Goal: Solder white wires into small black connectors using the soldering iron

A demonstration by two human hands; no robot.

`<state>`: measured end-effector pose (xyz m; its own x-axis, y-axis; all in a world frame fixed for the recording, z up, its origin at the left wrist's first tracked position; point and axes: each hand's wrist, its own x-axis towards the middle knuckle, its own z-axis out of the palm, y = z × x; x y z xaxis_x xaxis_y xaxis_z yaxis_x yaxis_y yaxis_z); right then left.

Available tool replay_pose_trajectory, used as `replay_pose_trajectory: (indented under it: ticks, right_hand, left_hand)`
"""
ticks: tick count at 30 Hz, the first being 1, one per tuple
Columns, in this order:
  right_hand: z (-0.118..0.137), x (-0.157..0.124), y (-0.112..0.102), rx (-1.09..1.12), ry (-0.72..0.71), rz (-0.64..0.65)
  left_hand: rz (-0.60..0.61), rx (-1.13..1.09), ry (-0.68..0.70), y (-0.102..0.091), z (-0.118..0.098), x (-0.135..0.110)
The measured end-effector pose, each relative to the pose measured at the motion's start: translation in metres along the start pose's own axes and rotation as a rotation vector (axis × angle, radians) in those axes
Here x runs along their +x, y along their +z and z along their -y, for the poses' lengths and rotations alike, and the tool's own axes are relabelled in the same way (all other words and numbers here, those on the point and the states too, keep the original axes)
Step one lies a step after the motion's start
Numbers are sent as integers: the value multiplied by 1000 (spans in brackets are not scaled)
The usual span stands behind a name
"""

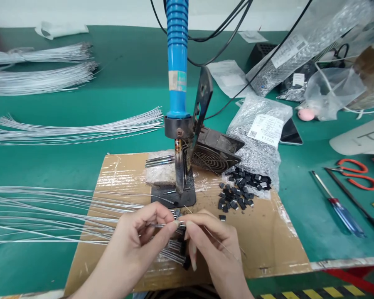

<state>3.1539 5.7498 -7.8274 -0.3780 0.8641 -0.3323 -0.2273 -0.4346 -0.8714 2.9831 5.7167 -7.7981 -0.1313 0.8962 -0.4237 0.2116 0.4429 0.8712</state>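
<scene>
My left hand (141,236) pinches a thin silver wire (50,216) near its end, above a taped cardboard sheet (268,245). My right hand (210,238) meets it fingertip to fingertip, pinching a small black component (181,224) at the wire's tip. Several more wires with black ends (174,253) lie under the hands. Just behind stands a blue-handled soldering iron (177,62) in its metal stand (174,195). A pile of small black components (241,189) lies to the right on the cardboard.
Bundles of silver wire (40,79) lie across the green table at left. Bags of parts (258,133), a phone (290,132) and cables fill the back right. A blue-handled screwdriver (338,205) and red-handled scissors (358,174) lie at right. A small fan (216,151) leans behind the iron.
</scene>
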Motion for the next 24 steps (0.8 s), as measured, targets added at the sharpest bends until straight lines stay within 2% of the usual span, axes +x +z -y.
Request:
replay_pose_trajectory:
  ticks: [5, 12, 20, 24]
  right_hand:
    - [-5, 2, 1, 113, 81, -14]
    - [-4, 1, 1, 131, 113, -8]
    - [-2, 5, -9, 230, 242, 80]
    - [-3, 6, -12, 254, 246, 102]
  left_hand:
    - [-42, 52, 63, 4, -2, -1]
    - [-66, 93, 78, 6, 5, -3]
    - [30, 108, 35, 3, 9, -6]
    - [50, 74, 5, 3, 9, -6]
